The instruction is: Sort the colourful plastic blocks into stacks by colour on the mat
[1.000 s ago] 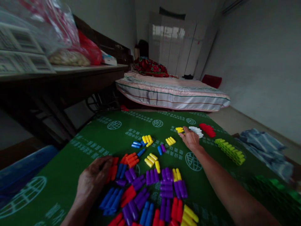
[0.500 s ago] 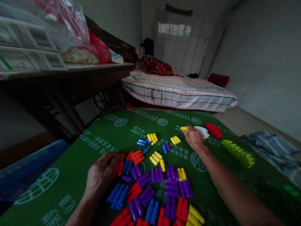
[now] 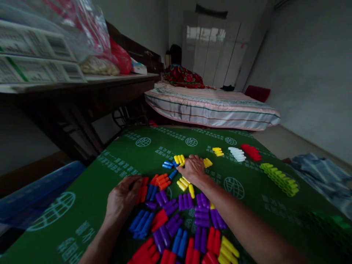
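Note:
My left hand point(image 3: 123, 194) rests at the left of the joined plastic pieces, its fingers curled against an orange piece point(image 3: 143, 190). Beyond the middle of the green surface, my right hand point(image 3: 193, 169) reaches down. Its thumb is stretched leftward, apart from the fingers, beside a yellow piece point(image 3: 179, 160); some fingertips are hidden. Blue pieces point(image 3: 167, 164) lie just left of that. Nearer me are more yellow pieces point(image 3: 182, 184), purple pieces point(image 3: 186, 201) and a blue piece point(image 3: 141, 223). Another yellow piece point(image 3: 208, 162) peeks out right of my right hand.
Farther right lie a yellow group point(image 3: 218, 151), a white group point(image 3: 237, 154), a red group point(image 3: 250, 152) and lime-green joined tubes point(image 3: 279, 179). A table with boxes point(image 3: 38, 55) stands at left above a blue bin point(image 3: 41, 198). A bed point(image 3: 211, 106) is behind.
My right hand has let go of the yellow group at the far right and moved left to the middle yellow pieces. My left hand stays by the orange pieces. The view has shifted slightly.

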`<state>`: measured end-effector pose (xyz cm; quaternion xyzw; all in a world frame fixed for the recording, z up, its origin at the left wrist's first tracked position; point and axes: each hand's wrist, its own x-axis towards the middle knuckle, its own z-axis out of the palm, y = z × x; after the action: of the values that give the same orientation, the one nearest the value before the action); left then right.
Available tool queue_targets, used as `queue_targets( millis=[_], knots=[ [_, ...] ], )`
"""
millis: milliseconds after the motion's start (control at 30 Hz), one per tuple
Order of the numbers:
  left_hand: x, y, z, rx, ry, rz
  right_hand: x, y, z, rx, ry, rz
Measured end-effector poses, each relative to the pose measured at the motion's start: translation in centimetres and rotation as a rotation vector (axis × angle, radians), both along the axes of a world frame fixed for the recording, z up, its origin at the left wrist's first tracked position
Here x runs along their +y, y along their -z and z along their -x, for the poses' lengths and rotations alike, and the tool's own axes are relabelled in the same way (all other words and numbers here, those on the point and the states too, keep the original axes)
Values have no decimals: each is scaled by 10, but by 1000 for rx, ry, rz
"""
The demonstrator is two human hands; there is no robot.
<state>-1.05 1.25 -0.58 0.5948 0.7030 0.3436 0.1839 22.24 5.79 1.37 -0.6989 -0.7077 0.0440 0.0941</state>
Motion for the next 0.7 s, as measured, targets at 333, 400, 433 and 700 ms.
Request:
queue_targets(
  millis=[333,400,433,700],
  knots=[
    [-1,-7,-5,33,-12,7,-36,-24,-86,102,-125,47],
    [-2,-8,-6,37,-7,9,-43,-19,-118,108,-74,122],
    [-2,-8,-6,36,-3,11,-45,-15,-132,79,-44,133],
    [-2,-10,-5,8,-7,37,-60,7,-172,-101,-2,73]
  ],
)
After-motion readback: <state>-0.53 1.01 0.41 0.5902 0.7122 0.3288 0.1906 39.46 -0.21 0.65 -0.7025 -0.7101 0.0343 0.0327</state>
